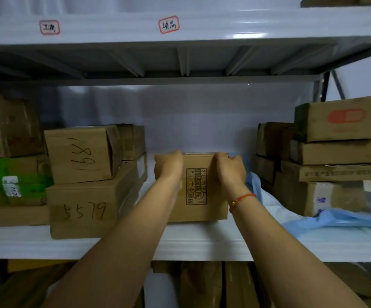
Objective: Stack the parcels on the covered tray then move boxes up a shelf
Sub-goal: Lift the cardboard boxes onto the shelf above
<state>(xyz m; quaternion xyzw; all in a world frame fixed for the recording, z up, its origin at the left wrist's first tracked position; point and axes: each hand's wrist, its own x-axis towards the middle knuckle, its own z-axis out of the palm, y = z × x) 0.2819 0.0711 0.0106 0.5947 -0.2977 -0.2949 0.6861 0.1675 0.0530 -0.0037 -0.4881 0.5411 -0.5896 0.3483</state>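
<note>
Evidently the left hand and right hand grip the small box, fingers curled over its top edges, as it sits on the shelf. Keeping it level and clear of the blue cloth would help.

Two hands, the left hand and the right hand, reach onto the middle shelf, one of two white shelves in view. That shelf carries one central box, at least five boxes toward its left end and about six toward its right. The upper shelf's front edge bears two red-bordered labels, and one blue cloth lies by the right stack.
</note>
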